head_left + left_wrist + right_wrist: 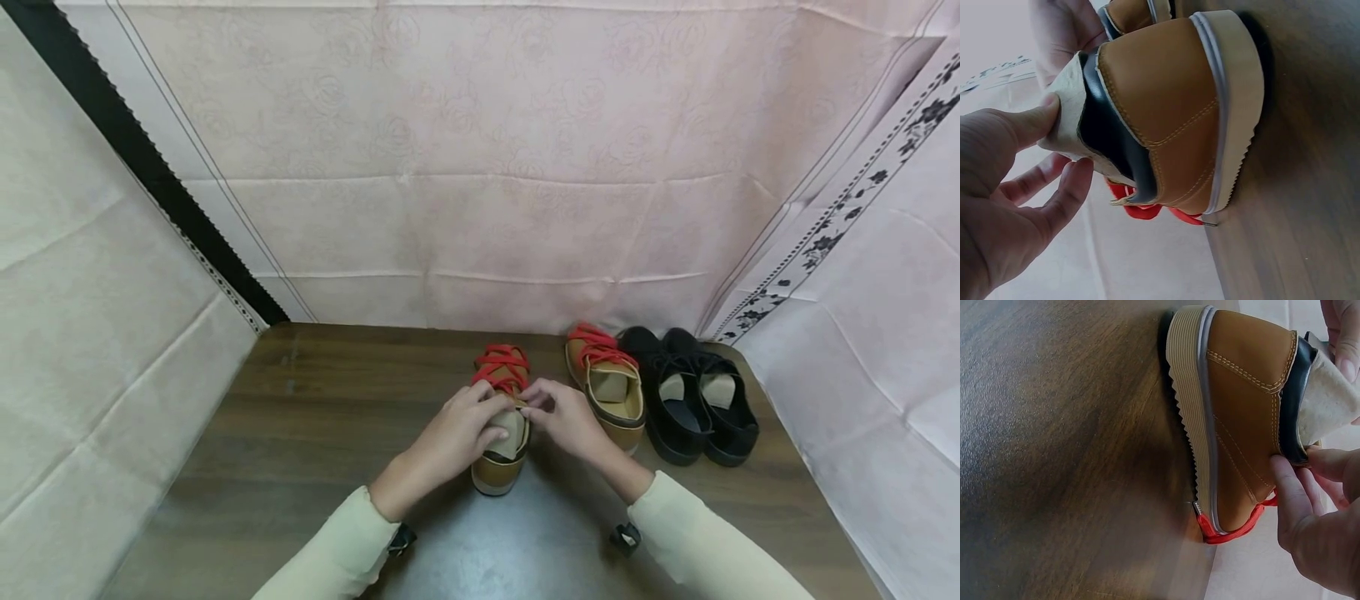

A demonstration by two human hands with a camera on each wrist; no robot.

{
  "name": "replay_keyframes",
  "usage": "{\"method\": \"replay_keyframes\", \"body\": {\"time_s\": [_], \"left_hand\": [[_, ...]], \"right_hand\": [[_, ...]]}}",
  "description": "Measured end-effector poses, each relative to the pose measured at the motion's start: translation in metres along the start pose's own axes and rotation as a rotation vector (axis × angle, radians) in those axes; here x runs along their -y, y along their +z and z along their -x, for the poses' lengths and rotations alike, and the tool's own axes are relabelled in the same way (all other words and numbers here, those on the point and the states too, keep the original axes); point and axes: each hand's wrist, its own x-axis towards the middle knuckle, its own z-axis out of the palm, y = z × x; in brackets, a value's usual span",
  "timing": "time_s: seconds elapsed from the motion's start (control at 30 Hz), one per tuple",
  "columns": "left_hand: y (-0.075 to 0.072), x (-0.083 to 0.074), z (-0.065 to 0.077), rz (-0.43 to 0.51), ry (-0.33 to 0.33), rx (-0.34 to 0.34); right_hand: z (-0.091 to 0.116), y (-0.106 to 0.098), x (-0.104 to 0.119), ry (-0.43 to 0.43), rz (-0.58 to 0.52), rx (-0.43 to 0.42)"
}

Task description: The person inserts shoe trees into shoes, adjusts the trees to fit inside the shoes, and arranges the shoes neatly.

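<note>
A tan shoe (497, 475) with red laces (502, 367) stands on the wooden tabletop, its heel towards the person. From its opening sticks out a stiff beige piece (1071, 109), like card or felt; its lower part is hidden inside. My left hand (457, 427) pinches that piece between thumb and fingers, as the left wrist view shows. On the right side of the opening, my right hand (570, 419) pinches the shoe's dark-lined collar (1297, 406) near the laces. The shoe's sole (1194, 412) appears to rest on the table.
The matching tan shoe (618, 417) stands to the right, a beige piece inside it. Beside it is a pair of black shoes (678, 446), also with beige pieces. Patterned cloth (480, 225) hangs behind the wooden table (315, 433) and along both sides.
</note>
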Motion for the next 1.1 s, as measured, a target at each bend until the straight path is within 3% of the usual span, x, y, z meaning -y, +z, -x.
{"method": "replay_keyframes", "body": {"time_s": [0.43,0.87,1.1], "left_hand": [[0.011,0.003,-0.003,-0.051,-0.022,-0.037],[-0.004,0.006,-0.012,0.012,-0.009,0.046],[0.001,0.006,-0.014,0.002,0.008,0.007]], "right_hand": [[0.000,0.001,0.000,0.020,-0.006,-0.002],[0.000,0.000,0.002,0.000,0.001,-0.003],[0.001,-0.001,0.001,0.005,0.006,-0.006]]}}
